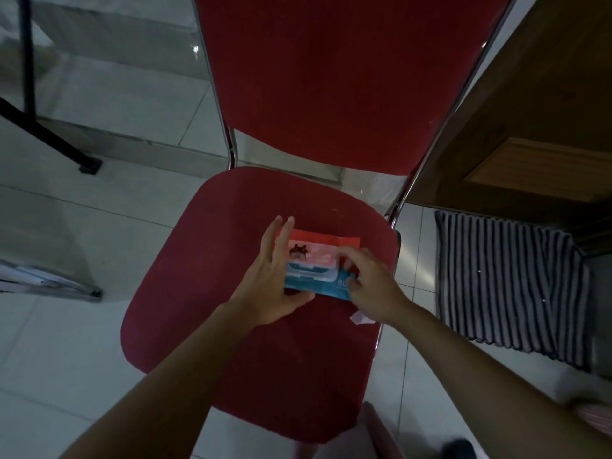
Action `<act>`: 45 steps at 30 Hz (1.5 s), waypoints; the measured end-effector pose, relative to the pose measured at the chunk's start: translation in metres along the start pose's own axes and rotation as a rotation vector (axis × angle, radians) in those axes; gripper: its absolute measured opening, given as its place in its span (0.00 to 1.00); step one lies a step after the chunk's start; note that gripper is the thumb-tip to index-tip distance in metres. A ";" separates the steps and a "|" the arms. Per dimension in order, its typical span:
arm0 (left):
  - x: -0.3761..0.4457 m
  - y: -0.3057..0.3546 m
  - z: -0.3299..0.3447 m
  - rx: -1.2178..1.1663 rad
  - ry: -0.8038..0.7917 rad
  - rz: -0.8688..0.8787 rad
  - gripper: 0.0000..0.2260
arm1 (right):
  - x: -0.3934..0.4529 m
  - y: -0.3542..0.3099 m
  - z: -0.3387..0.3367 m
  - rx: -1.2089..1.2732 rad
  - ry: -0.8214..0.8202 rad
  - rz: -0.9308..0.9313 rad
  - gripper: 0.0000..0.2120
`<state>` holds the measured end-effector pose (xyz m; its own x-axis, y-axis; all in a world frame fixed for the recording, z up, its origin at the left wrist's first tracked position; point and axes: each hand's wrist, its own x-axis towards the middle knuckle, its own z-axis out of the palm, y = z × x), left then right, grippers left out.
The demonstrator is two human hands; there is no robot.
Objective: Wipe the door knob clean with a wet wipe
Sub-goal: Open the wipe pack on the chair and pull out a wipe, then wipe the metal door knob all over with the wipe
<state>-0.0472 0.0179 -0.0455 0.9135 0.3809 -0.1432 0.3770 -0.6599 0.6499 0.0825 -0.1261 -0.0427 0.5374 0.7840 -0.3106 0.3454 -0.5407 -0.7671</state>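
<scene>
A wet wipe pack point(318, 260), orange at the top and blue at the bottom with a clear plastic lid, lies on the seat of a red chair point(212, 253). My left hand point(271, 276) holds the pack's left end, thumb under the near edge and fingers laid over the far edge. My right hand point(371, 283) is at the pack's right end, its curled fingertips on the right edge of the lid. The door knob is not in view.
The chair's red backrest point(331, 77) and chrome frame rise behind the seat. A wooden door point(536, 127) stands at the right, with a striped mat point(506, 286) on the white tiled floor below it. A black stand leg point(49, 134) crosses the floor at the left.
</scene>
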 end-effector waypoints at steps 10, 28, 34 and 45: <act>-0.023 -0.007 0.015 0.330 -0.285 0.007 0.44 | -0.008 0.009 0.016 -0.038 -0.023 0.072 0.24; 0.016 0.182 -0.001 -0.582 -0.080 -0.165 0.07 | -0.069 -0.033 -0.135 1.133 0.181 0.319 0.13; 0.042 0.284 -0.041 -0.513 -0.104 -0.040 0.06 | -0.128 -0.060 -0.250 1.008 0.264 0.138 0.18; 0.064 0.537 -0.106 -0.578 -0.138 0.265 0.05 | -0.263 -0.107 -0.468 0.462 0.639 -0.240 0.14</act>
<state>0.1974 -0.2432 0.3734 0.9900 0.1412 0.0075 0.0283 -0.2501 0.9678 0.2642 -0.4170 0.3843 0.8718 0.4617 0.1635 0.2299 -0.0910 -0.9689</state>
